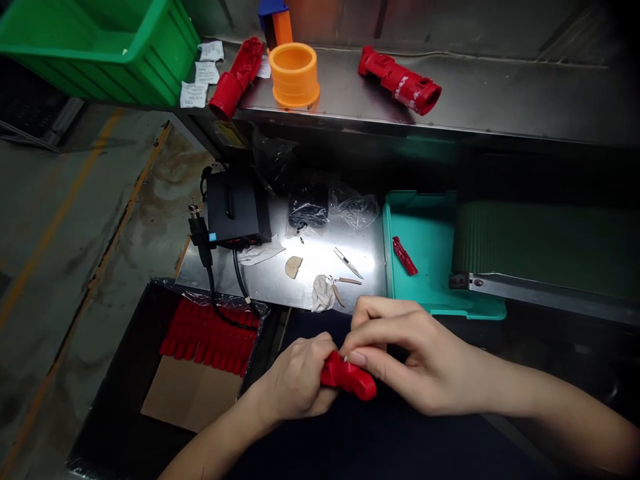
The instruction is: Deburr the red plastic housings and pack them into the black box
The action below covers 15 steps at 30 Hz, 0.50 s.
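Note:
My left hand (295, 383) is closed around one end of a small red plastic part (350, 380), held low over my lap. My right hand (405, 357) pinches the top of the same part with thumb and forefinger, the other fingers curled. Both hands sit just in front of the steel worktop (300, 283). A box lined with black plastic (130, 373) at my lower left holds several matching red parts (210, 337) in rows.
On the worktop lie a black device (237, 210) with a cable, plastic bags (325, 203), tweezers (349, 263) and scraps. A teal tray (425, 253) holds one red piece (404, 255) beside a conveyor belt (545, 243). The upper shelf carries red housings (400, 81), an orange ring (294, 75) and a green bin (105, 47).

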Available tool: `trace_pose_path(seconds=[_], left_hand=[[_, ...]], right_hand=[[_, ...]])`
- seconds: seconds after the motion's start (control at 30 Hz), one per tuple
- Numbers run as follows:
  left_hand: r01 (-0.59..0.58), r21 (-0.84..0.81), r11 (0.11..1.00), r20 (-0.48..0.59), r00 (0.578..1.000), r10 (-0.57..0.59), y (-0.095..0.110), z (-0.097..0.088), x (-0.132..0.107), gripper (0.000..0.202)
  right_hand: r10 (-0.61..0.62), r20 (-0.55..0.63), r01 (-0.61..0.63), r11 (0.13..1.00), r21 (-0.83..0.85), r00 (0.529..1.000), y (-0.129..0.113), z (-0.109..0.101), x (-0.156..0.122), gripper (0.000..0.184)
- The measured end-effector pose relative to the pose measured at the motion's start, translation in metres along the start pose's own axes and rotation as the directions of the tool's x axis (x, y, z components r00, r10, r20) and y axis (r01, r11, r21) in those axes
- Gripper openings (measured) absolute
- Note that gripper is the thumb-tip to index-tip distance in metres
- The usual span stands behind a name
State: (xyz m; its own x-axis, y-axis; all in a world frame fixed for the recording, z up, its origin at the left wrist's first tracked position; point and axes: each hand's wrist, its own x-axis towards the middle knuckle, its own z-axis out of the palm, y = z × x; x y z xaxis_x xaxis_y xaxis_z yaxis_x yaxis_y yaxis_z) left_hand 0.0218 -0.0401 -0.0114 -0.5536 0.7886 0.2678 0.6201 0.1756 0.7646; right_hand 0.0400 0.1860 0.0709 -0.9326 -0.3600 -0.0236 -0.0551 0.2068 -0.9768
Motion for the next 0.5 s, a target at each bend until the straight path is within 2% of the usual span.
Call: trace_pose_path(seconds=[0.13, 0.23, 0.4, 0.5], left_hand=[[-0.028, -0.089, 0.996, -0.015, 1.000, 0.027, -0.012, -0.008, -0.004, 0.020], [-0.061, -0.207, 0.976, -0.040, 0.998, 0.054, -0.023, -0.013, -0.008, 0.020], [-0.122, -0.246, 0.961, -0.071, 0.992, 0.108, -0.043, -0.024, -0.017, 0.020], [-0.143, -0.253, 0.957, -0.059, 0.990, 0.132, -0.052, -0.033, -0.021, 0.012]], right_hand=[[0.133, -0.103, -0.122, 0.987, 0.108, 0.986, 0.019, 0.008, 0.016, 0.016], [0.202, -0.164, -0.165, 0.962, 0.218, 0.965, 0.022, 0.010, 0.023, 0.016], [0.130, -0.213, -0.099, 0.984, 0.151, 0.968, -0.003, 0.021, 0.033, 0.013], [0.082, -0.132, -0.065, 0.990, 0.127, 0.988, -0.020, 0.031, 0.042, 0.013]])
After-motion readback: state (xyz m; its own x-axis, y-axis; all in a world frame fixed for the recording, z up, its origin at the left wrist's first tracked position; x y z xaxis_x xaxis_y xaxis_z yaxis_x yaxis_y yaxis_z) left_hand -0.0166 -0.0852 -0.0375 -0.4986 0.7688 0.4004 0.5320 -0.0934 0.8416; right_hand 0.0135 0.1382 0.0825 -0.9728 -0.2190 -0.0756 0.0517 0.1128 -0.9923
